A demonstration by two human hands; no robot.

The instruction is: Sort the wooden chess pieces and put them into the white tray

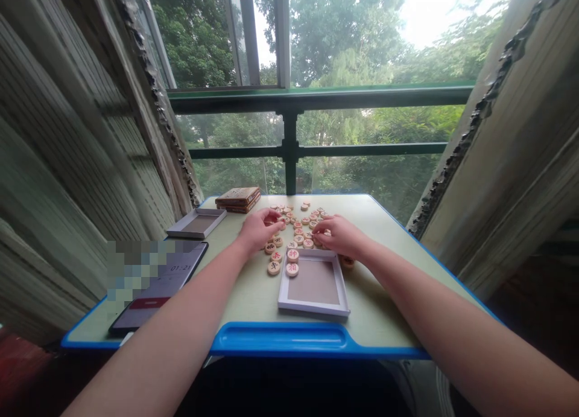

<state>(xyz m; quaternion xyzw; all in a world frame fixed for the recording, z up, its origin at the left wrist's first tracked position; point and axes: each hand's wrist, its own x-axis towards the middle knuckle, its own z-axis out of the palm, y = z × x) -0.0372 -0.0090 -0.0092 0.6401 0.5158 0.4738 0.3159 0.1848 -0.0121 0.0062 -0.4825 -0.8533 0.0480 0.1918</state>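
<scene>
Here the small table [253, 296], pale green with a blue rim, stands against the window, and both bare arms reach out over it. Near its front edge lies a shallow white box tray [313, 282], empty but for its grey floor; a second tray [196, 222] and a folded wooden board [238, 199] sit toward the far left corner, and a phone [158, 284] lies along the left edge. The round wooden chess pieces [296, 227], pale discs with red or dark characters, lie scattered across the far middle, a few just beside the tray's far left corner. The left hand [257, 229] rests palm down on the pieces, fingers curled loosely. The right hand [337, 235] does likewise at the tray's far edge. Whether either pinches a piece I cannot tell. It looks like gathering; lifting a disc would need a fingertip pinch.
</scene>
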